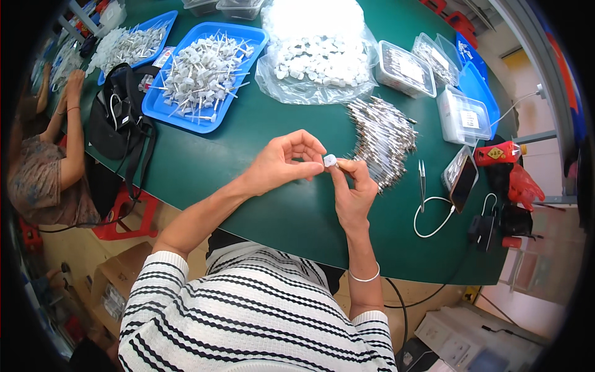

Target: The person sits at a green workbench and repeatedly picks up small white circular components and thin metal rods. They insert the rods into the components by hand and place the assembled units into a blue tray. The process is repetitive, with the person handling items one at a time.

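Right grip close around white piece

2 bare hands work close together, just in from the near edge of the desk.
The left forearm slants over that edge toward the right, its elbow bent and out to the side. The left hand has its fingers curved and its thumb poking out below them, with a gap between the thumb and pointing finger. Both tips reach toward the other hand. The right forearm comes almost straight in over the same edge. The right hand has its thumb and pointing finger in a pinch, tips facing the left hand, its other fingers curled.
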The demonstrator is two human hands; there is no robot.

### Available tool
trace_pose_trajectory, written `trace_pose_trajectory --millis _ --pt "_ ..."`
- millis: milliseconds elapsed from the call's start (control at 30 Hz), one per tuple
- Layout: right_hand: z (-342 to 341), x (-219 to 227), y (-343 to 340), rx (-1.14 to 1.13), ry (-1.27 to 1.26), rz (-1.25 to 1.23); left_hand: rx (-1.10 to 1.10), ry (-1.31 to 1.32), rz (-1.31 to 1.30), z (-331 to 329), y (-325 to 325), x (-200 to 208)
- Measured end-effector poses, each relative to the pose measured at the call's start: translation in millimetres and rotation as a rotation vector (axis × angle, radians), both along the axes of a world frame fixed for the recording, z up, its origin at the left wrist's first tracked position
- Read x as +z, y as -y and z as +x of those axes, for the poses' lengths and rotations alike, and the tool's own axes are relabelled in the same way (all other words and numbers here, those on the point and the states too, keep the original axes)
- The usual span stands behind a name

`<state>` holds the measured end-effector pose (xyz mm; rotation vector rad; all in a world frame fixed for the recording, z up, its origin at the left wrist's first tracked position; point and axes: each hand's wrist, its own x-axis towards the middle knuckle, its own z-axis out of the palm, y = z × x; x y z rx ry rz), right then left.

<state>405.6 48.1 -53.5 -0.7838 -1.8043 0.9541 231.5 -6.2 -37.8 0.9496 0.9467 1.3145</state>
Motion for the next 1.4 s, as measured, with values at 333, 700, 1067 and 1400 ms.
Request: trace_pose_trajectory --millis 333,700,1067,1400 --pt "-2.9 3.6 1.5 -0.011 0.146 0.357 0.172 -0.066 0.005 22.6 -0.2 -0.5" --pt "-2.7 -1.6 4.8 -0.056 0.12 0.241 0.193 0.122 -0.026 25.8 2.1 -5.5" --pt "-4.1 -1.9 5.5 -0.046 0.116 0.341 0.153 0.217 -0.116 21.6 2.2 -2.5" --pt "-3.2 -2.4 4.7 -0.073 0.148 0.463 0.231 0.21 -0.127 26.7 8.7 -2.6"
